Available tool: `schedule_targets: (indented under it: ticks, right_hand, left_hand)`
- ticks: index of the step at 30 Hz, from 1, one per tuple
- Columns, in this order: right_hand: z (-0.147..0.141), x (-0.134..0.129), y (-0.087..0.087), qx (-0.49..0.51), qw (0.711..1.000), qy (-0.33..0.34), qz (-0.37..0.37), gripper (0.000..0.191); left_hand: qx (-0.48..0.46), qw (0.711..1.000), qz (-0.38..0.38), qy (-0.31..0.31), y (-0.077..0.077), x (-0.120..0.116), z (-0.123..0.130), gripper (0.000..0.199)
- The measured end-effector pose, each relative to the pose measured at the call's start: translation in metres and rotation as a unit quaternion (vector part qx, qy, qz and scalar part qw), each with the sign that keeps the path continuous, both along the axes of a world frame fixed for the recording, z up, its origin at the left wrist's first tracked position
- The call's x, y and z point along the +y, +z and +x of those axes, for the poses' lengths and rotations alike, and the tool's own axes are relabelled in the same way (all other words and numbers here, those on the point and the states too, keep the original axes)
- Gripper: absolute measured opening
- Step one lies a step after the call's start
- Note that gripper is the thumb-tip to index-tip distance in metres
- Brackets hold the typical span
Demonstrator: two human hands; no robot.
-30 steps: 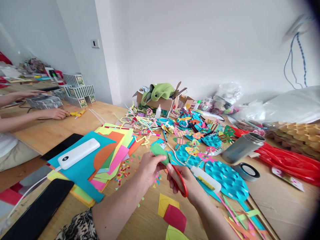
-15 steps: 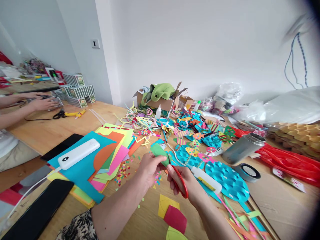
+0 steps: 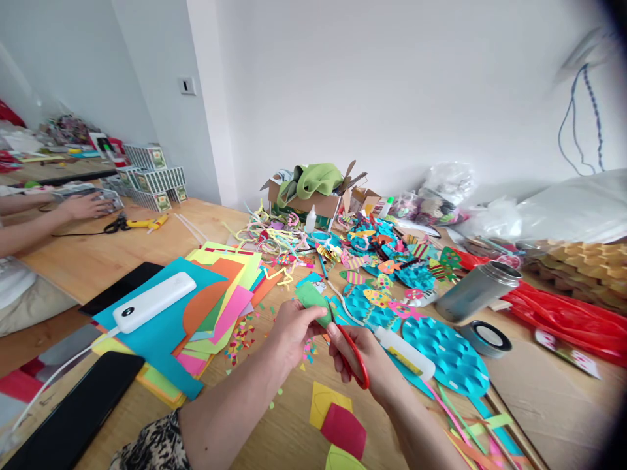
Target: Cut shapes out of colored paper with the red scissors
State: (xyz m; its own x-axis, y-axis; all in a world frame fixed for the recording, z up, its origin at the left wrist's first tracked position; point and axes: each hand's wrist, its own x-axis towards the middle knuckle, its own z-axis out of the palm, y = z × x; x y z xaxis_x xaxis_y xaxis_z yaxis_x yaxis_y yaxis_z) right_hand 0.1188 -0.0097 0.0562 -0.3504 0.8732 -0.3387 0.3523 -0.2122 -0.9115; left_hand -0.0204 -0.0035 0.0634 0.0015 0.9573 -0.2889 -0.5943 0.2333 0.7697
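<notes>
My left hand (image 3: pixel 294 328) pinches a small piece of green paper (image 3: pixel 313 300) above the middle of the table. Red-handled scissors (image 3: pixel 356 362) are in my right hand (image 3: pixel 360 349), their blades meeting the paper's right side. The two hands are close together. Below them on the wood lie a yellow paper piece (image 3: pixel 323 401), a dark red one (image 3: pixel 344 431) and a lime one (image 3: pixel 343 459). Tiny coloured scraps (image 3: pixel 241 339) are scattered to the left of my hands.
Coloured sheets (image 3: pixel 235 281) bear a white power bank (image 3: pixel 154 301) at left, beside a black phone (image 3: pixel 78 405). Right are a glue bottle (image 3: pixel 406 354), blue paper discs (image 3: pixel 445 356) and a metal flask (image 3: pixel 477 290). Another person's hand (image 3: pixel 88 205) is far left.
The other person's hands at the far left have shifted slightly. My hands, the green paper and the scissors look almost the same as before.
</notes>
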Motion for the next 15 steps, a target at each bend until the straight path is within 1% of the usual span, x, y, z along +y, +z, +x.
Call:
schedule_targets:
  ticks: [9, 15]
  right_hand:
    - [0.0000, 0.0008, -0.0015, -0.003, 1.000, 0.001, -0.006, 0.062]
    - [0.0001, 0.0008, -0.0022, -0.002, 1.000, 0.002, -0.008, 0.063]
  left_hand:
    - [0.002, 1.000, -0.007, -0.001, -0.0024, 0.0011, -0.0008, 0.022]
    - [0.006, 1.000, -0.002, -0.004, -0.0032, 0.0009, -0.0005, 0.021]
